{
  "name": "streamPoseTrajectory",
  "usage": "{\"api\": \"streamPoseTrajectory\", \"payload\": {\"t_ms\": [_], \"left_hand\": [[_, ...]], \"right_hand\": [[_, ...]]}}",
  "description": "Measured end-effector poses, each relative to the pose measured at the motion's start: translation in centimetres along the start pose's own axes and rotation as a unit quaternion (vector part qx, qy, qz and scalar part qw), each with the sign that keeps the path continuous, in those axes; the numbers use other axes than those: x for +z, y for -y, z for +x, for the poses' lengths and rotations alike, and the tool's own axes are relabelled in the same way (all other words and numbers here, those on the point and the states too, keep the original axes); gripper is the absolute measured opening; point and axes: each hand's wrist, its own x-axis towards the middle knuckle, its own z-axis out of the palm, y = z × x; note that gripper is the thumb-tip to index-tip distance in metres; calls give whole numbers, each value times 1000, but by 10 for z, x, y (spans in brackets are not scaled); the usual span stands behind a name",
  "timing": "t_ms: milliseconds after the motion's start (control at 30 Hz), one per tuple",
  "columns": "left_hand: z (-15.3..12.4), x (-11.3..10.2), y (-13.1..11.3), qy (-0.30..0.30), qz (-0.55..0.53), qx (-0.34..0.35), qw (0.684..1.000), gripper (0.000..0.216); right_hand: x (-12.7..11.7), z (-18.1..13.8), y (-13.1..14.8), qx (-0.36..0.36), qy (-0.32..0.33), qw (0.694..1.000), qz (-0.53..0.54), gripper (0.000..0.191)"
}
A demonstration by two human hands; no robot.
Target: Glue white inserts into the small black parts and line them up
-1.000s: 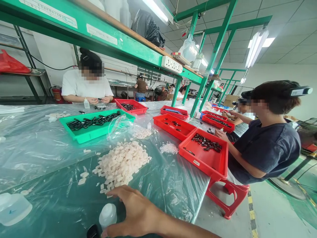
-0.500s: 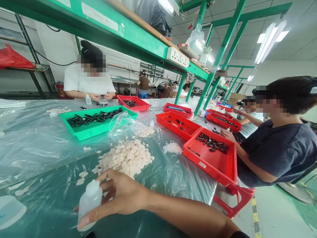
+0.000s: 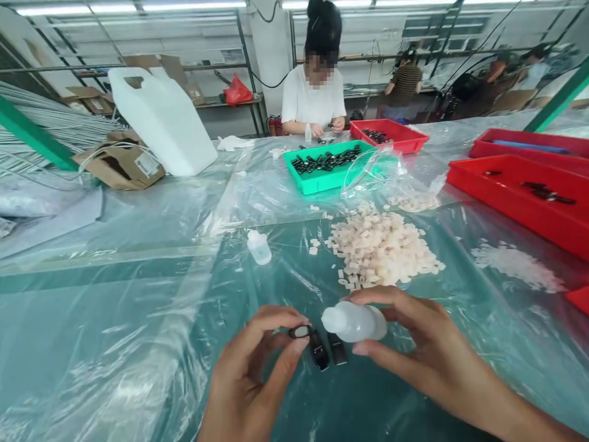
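Between the thumb and fingers of my left hand (image 3: 260, 362) is a small black part (image 3: 301, 332) with a pale oval face. My right hand (image 3: 414, 341) grips a white plastic squeeze bottle (image 3: 356, 321), tilted so its nozzle points left toward that part. Below and between the hands, black plastic pieces (image 3: 319, 351) lie on the plastic sheeting. A big heap of small cream-coloured pieces (image 3: 384, 245) spreads just beyond my right hand. Another small translucent bottle (image 3: 260, 247) lies tilted on the sheet beyond my left hand.
A green tray (image 3: 322, 180) with black parts stands farther back, a clear plastic bag (image 3: 391, 175) at its right. Red trays (image 3: 515, 190) line the right side. A white jug (image 3: 161, 123) and cardboard box (image 3: 122, 166) stand at the left. A person (image 3: 313, 98) works across the table.
The view has swung left and down. My left hand has come into view holding the black part. My right hand still holds the bottle, now tipped from upright to nearly sideways.
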Motion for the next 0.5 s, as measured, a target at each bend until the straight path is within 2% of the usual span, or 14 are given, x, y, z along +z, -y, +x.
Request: {"api": "streamPoseTrajectory", "payload": {"t_ms": [67,167,400,500], "left_hand": [[0,-5,2,21,27,34,999,25],[-2,-9,3,42,76,64,994,40],[-3,-11,7,52,134,104,984,41],[-4,-12,9,63,141,116,981,41]], "right_hand": [[1,-4,2,-59,-3,995,-79,37],[0,-6,1,-111,-10,986,-125,38],[-7,-10,9,-178,-28,964,-194,39],[-6,-16,17,-177,-34,961,-209,41]]}}
